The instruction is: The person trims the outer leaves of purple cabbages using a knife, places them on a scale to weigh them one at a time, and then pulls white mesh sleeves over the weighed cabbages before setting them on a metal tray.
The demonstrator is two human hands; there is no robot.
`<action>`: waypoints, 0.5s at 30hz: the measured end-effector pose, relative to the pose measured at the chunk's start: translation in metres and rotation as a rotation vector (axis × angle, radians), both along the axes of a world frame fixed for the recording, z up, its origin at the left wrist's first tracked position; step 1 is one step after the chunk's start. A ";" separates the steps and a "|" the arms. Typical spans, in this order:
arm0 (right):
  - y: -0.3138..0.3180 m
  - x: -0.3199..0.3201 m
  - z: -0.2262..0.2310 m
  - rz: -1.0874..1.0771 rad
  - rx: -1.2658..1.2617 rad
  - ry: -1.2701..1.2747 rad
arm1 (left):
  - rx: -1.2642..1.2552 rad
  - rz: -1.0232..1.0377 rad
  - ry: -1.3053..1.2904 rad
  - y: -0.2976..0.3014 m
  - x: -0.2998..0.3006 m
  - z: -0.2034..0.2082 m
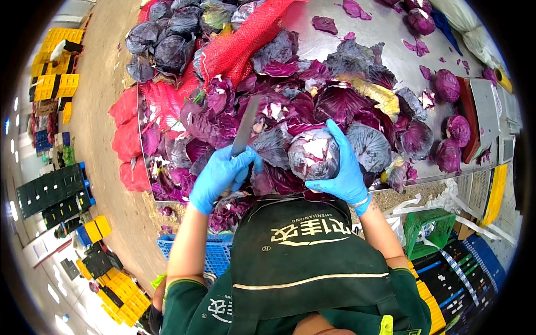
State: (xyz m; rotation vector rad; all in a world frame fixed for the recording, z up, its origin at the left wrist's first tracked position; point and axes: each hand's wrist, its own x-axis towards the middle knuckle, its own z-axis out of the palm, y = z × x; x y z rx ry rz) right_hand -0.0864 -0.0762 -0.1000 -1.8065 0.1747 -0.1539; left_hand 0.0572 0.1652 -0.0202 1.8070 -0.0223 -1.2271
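In a blue glove, my left hand is closed round the handle of a knife, whose blade points up and away from me. My gloved right hand grips a red cabbage from its right side, thumb below and fingers above. A pale, whitish cut patch shows on top of this cabbage. The blade is to the left of the cabbage, apart from it. Loose purple cabbage leaves are heaped under and around both hands. Another dark cabbage leaf lies just right of my right hand.
A metal table carries the leaf heap. Whole cabbages and a red mesh bag lie at far left. Trimmed cabbages sit at right beside a scale-like device. Blue and green crates stand near me.
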 end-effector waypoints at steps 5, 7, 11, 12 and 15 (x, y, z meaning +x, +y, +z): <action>-0.009 0.040 0.038 0.273 -0.254 -0.177 | -0.172 0.231 -0.390 -0.040 -0.034 -0.011; 0.007 0.042 0.021 0.217 -0.379 -0.065 | -0.082 0.284 -0.448 -0.044 -0.038 -0.068; 0.033 0.042 0.000 0.047 -0.361 0.014 | -0.145 0.299 -0.651 -0.043 -0.046 -0.084; 0.036 0.046 0.005 0.015 -0.339 0.059 | -0.046 0.207 -0.760 -0.035 -0.049 -0.078; 0.040 0.047 0.003 -0.042 -0.378 0.018 | 0.195 -0.064 -1.040 -0.032 -0.046 -0.050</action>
